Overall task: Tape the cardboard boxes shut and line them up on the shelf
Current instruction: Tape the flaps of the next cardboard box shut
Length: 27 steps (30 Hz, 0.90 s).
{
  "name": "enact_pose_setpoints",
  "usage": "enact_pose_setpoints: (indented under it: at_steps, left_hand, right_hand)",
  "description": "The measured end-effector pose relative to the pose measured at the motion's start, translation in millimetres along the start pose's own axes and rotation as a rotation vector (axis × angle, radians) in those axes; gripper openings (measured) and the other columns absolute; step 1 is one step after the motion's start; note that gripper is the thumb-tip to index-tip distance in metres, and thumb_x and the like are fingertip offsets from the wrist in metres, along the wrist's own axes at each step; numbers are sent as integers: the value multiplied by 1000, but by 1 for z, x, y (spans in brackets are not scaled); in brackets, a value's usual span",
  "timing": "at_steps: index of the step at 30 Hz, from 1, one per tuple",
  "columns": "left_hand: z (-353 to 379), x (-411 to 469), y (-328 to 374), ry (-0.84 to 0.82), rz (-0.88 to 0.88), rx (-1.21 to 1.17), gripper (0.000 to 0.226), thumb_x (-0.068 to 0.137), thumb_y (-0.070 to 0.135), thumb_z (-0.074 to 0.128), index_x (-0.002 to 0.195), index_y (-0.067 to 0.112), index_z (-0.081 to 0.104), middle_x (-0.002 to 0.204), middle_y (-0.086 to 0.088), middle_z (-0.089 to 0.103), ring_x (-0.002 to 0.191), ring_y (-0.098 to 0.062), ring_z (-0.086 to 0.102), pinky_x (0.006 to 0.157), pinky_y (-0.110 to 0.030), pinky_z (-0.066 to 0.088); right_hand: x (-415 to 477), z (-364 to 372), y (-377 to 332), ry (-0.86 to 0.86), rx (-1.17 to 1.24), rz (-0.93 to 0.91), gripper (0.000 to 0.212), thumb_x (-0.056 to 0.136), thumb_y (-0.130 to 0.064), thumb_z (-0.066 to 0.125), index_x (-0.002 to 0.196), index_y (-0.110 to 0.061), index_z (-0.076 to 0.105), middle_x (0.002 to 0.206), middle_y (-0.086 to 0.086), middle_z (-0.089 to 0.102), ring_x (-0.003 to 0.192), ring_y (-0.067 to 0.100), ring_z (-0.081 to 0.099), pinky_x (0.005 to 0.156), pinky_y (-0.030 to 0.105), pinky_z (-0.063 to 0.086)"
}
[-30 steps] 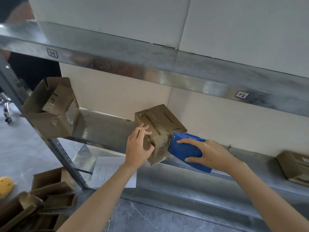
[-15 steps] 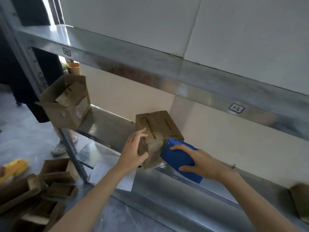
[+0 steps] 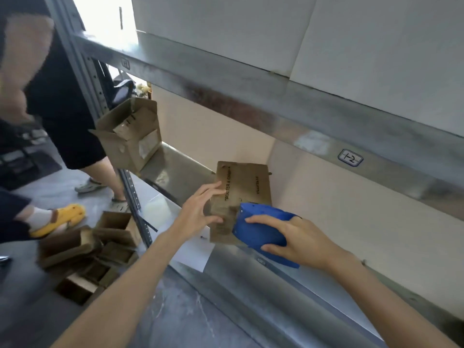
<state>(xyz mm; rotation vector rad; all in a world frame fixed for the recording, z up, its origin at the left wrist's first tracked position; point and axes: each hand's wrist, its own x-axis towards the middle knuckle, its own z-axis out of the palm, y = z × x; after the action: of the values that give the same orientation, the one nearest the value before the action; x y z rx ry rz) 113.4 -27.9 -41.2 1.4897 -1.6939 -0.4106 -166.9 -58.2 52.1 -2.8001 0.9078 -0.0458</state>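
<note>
Two cardboard boxes sit on the shelf [image 3: 173, 167]. The shut box [image 3: 247, 182], printed "ROCTER & GAMB", lies under both hands. The left hand [image 3: 200, 212] presses it with flat, spread fingers. The right hand [image 3: 301, 239] grips one blue tape gun [image 3: 258, 227] against it. The open box [image 3: 130, 136] is far past the left hand. A shelf tag [image 3: 350, 158] reads "1-2". A person with a yellow shoe [image 3: 62, 217] has stepped closer.

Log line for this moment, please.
left grip: presses box | right grip: holds tape gun at box | shelf: second box open
</note>
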Motion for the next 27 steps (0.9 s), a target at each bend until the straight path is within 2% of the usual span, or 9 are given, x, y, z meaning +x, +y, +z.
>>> enact_pose_setpoints:
  at_steps: [2,5,10,15,17,19,22,24,27]
  left_hand:
    - [1,3,0,-18,1,10,72,65,24,90,129,29,58,147,20,41,124,3,47,97,-11,40]
    - [6,5,1,-28,2,-4,71,66,23,89,130,31,58,147,21,40,122,-2,50,95,-19,46]
    - [9,7,4,-22,-25,-52,72,68,20,89,131,31,56,146,25,37,130,3,43,104,-28,43]
    - [21,5,10,39,-65,-90,74,64,25,92,129,28,56,142,27,36,127,3,45,100,-23,44]
    - [23,5,11,61,-67,-80,71,65,19,91,128,25,57,141,27,38,125,3,46,98,-25,46]
    - [24,4,10,68,-70,-76,71,65,17,91,127,25,58,141,27,39,125,2,47,98,-26,47]
    - [22,6,11,65,-70,-77,72,63,18,92,126,26,59,140,29,39,122,2,49,96,-26,48]
    - [23,5,11,68,-66,-74,72,63,18,92,126,26,59,139,29,40,122,2,48,96,-26,48]
    - [22,5,12,70,-62,-80,71,62,20,92,125,27,60,139,27,41,125,2,47,98,-27,48]
  right_hand:
    - [0,-1,2,8,-13,10,59,92,-53,53,137,-61,15,82,-4,64,66,13,52,71,29,47]
    - [-4,-9,7,9,-14,16,58,92,-52,53,140,-59,22,72,-3,59,59,12,47,60,17,37]
    - [-4,-8,10,47,-14,41,59,87,-55,58,139,-58,30,57,-8,44,50,8,41,54,13,31]
    - [-4,-5,10,18,32,61,60,88,-55,59,138,-57,27,76,-8,57,57,6,46,58,13,34]
    - [-3,-3,9,-19,103,55,60,90,-49,60,135,-59,23,91,-6,64,68,10,55,67,22,46]
    - [-4,-1,6,-53,182,58,59,92,-44,60,133,-60,22,104,-8,64,78,11,57,78,31,50]
    - [-4,-3,4,-44,217,39,64,94,-42,59,139,-62,19,113,-13,63,73,5,53,74,22,46]
    - [-4,-6,5,-7,122,27,66,93,-47,57,141,-63,15,100,-14,64,64,5,48,64,18,38]
    - [-6,-11,9,27,41,37,65,93,-53,54,141,-65,12,76,-12,52,59,8,42,65,23,35]
